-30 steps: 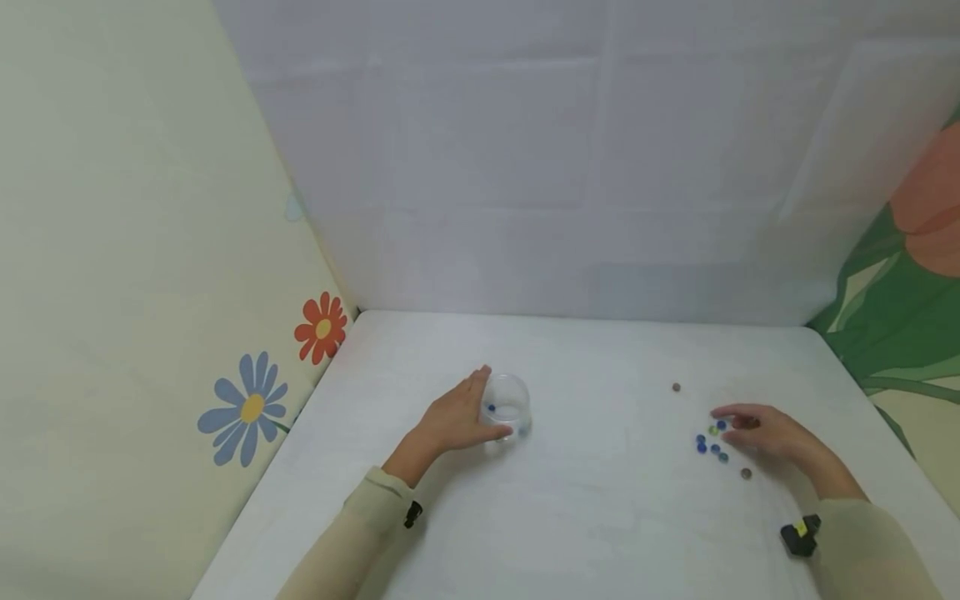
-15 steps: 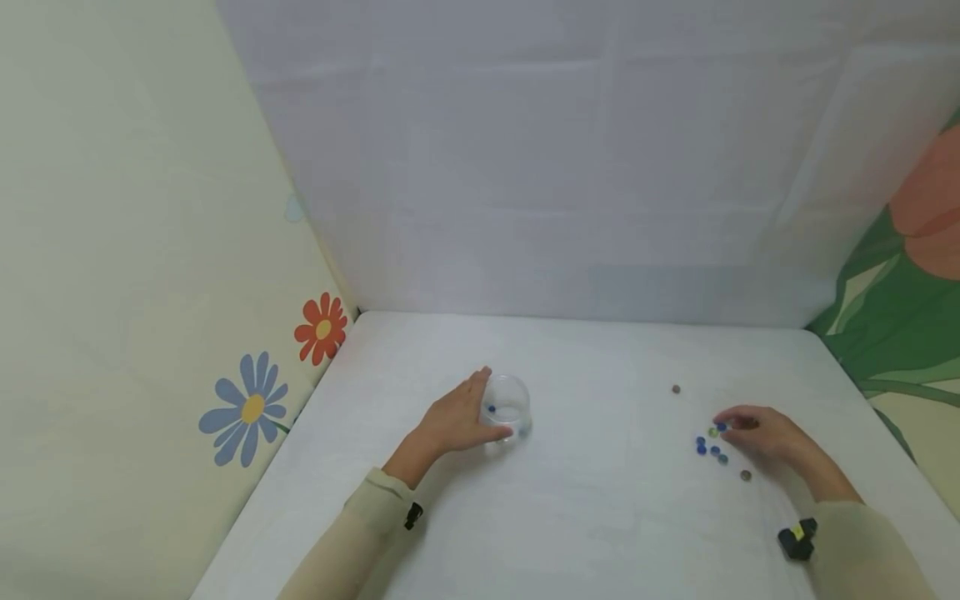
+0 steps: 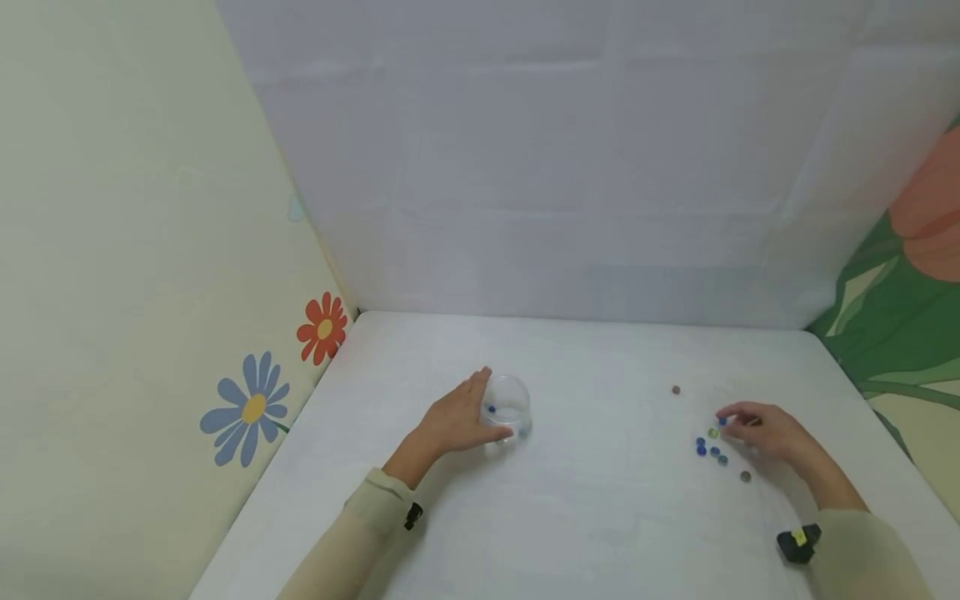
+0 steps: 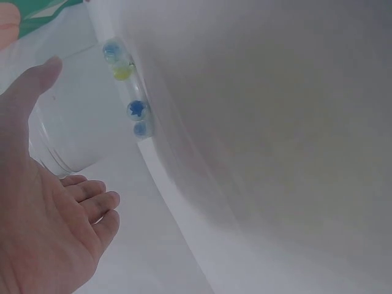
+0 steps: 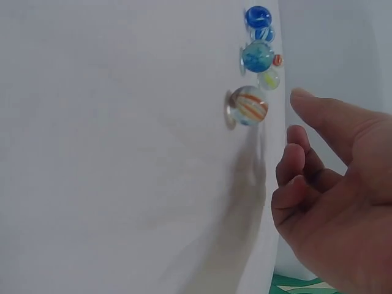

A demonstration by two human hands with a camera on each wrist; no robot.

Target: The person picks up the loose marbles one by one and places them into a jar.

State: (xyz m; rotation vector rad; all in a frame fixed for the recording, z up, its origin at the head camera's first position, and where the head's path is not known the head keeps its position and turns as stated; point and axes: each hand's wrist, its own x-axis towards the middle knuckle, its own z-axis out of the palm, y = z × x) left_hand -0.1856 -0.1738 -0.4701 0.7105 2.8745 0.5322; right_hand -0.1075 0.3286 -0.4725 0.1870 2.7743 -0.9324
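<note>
Prob. mid-pickup: R hand [image 3: 771, 432] pinches a blue marble [image 3: 722, 422], L hand [image 3: 455, 420] grips clear cup [image 3: 522, 408]; next likely needs careful carry cupward.

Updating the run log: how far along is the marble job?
Looks partway. Done: several marbles sit at the bottom of the clear cup, which the left hand is around. In hand: the right hand appears to pinch a blue marble; whether it is off the table is unclear. Remaining, apparently: the loose marbles lying there, including an orange-striped marble.
</note>
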